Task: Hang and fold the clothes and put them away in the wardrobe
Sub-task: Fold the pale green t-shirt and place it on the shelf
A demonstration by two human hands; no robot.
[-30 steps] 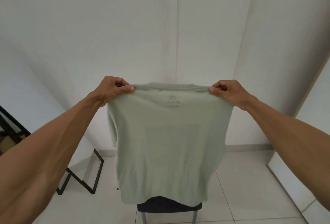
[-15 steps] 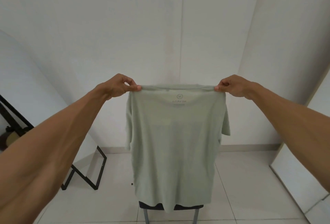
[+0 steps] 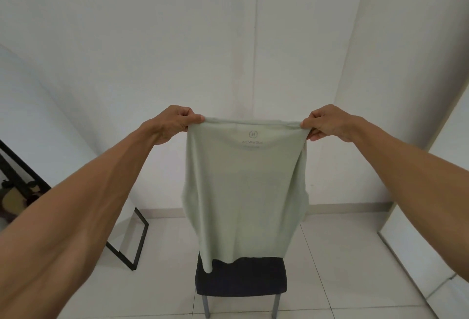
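While we face the white wall, we hold the green shirt up in front of us. It hangs long-ways straight down over the dark chair. Our left hand and right hand are wide apart, and each pinches a top corner. Half a second ago, less chair showed, and one sleeve stuck out.

We hold the pale green T-shirt up by its shoulders, left hand and right hand pinching the top edge taut, so it hangs full length, neck print reading reversed, hem overlapping the dark chair seat.
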